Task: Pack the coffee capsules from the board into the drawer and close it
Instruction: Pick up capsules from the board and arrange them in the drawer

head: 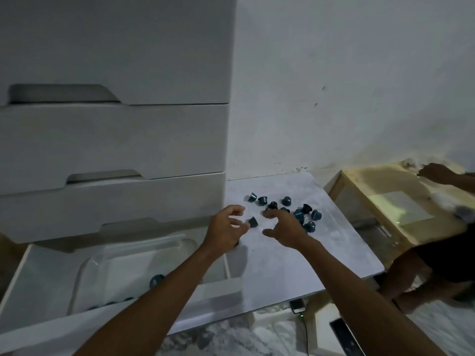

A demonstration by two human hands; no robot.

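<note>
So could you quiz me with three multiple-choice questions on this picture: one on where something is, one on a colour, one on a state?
1. Where do most coffee capsules lie?
A. on the white board
B. on the wooden table
C. on the floor

2. What colour are the capsules?
A. red
B. dark blue-green
C. gold

3. How is the bottom drawer?
A. shut
B. pulled open
C. taken out

Answers:
1 A: they cluster on the board beyond the left hand and right hand.
2 B: all look dark teal.
3 B: it juts out, a clear tray inside.
</note>
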